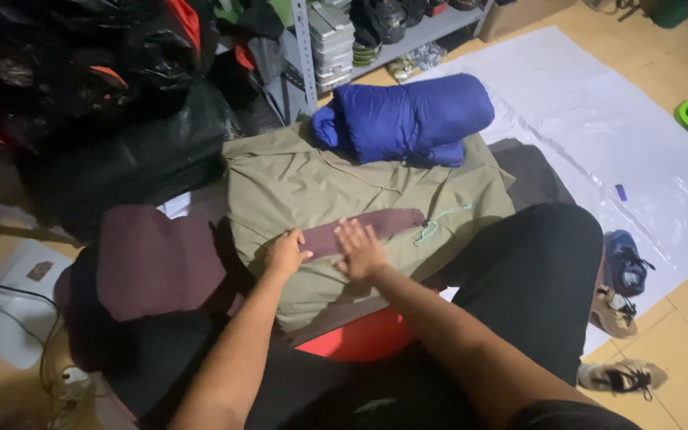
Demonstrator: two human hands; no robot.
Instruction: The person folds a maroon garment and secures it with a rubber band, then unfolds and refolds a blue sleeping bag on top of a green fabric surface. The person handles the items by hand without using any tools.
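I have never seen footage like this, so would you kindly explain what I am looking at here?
There is no machine: a person wears a camera on the head, looking down at their own bare arms. The left hand and right hand press flat on a maroon strip lying across a folded olive garment. Neither hand closes a grip on anything. A rolled blue padded bundle rests on the garment's far edge. Alongside lie a maroon cloth, shoes and a white sheet on the floor.

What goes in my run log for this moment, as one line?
left hand: on maroon strip | right hand: flat on strip | under: olive garment | behind: blue roll
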